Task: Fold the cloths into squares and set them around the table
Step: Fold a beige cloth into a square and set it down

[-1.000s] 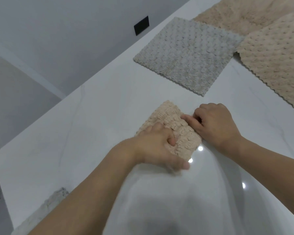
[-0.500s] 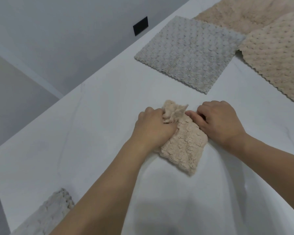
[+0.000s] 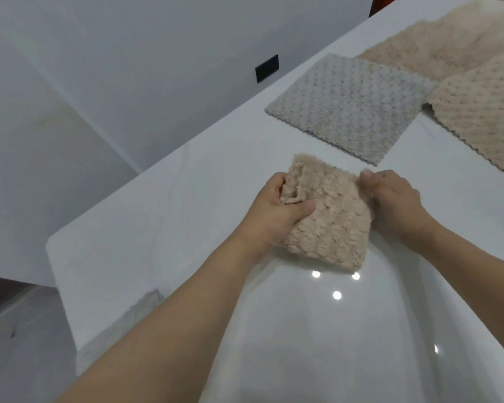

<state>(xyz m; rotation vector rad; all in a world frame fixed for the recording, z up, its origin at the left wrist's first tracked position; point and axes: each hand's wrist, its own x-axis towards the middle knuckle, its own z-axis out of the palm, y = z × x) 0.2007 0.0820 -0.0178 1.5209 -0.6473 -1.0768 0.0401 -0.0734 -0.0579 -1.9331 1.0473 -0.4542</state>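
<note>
Folded beige cloth [image 3: 329,216]: small, thick, nubbly square, held over the middle of the white table [image 3: 163,216], its near corner low above the glossy top; contact with the top cannot be told.

Left hand [image 3: 277,210]: grips the cloth's left edge, thumb across the upper face, fingers curled behind a loose fold.

Right hand [image 3: 390,196]: fingers curled at the cloth's right edge, holding it; the fingertips are hidden.

Grey cloth [image 3: 346,106]: flat and unfolded, near the table's far edge, well apart from the held cloth.

Two beige cloths [image 3: 483,112]: spread flat toward the far right corner, one overlapping the other, touching the grey cloth's right corner.

Grey cloth scrap [image 3: 146,298]: at the near left edge, mostly hidden by the left forearm.

Black wall plate [image 3: 266,68]: on the wall beyond the table.
</note>
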